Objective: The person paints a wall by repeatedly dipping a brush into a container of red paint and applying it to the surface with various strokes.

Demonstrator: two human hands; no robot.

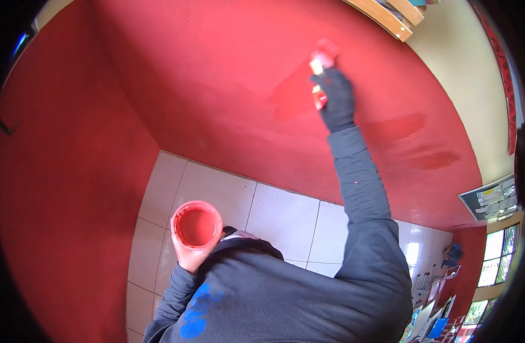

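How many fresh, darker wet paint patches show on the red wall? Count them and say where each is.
3. One patch lies under the paintbrush in the right hand; one streak sits right of the sleeve; one lower right. Fainter ones may blend in.

No writing can be read anywhere — the board (491, 198) mounted on the wall at right carries coloured sheets, but whatever is printed on them is too small and blurred.

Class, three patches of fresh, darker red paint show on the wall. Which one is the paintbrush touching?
The upper-left patch: the paintbrush in the gloved right hand meets its top end. The other two patches lie lower right, away from the brush.
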